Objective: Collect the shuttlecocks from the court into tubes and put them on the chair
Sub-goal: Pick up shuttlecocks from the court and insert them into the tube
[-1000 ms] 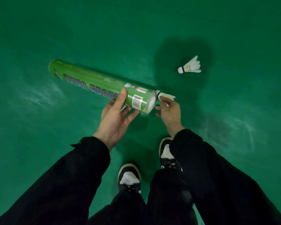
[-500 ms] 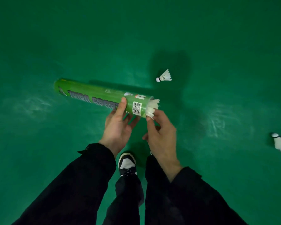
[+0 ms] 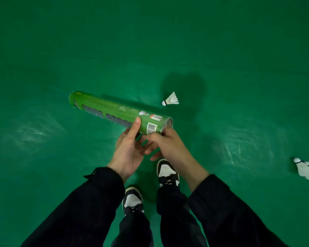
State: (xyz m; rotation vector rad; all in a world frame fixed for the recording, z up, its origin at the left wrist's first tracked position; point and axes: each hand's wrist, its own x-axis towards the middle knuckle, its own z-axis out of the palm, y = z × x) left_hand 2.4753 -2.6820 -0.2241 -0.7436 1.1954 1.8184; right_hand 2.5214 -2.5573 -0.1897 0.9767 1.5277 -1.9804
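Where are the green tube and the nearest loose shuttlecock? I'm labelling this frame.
green tube (image 3: 114, 111): head view, middle of its printed side.
loose shuttlecock (image 3: 171, 100): head view, on its white feathers, lying on the floor beyond the tube's open end.

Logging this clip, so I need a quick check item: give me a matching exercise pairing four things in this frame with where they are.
Things:
1. green tube
2. lone shuttlecock
3. shuttlecocks at the frame's right edge
4. right hand

Places:
A. on the court floor, far right of the view
B. held in the left hand, lying nearly level
C. at the tube's open end
D. on the floor beyond the tube's open end

Pairs: 1-B, 2-D, 3-A, 4-C
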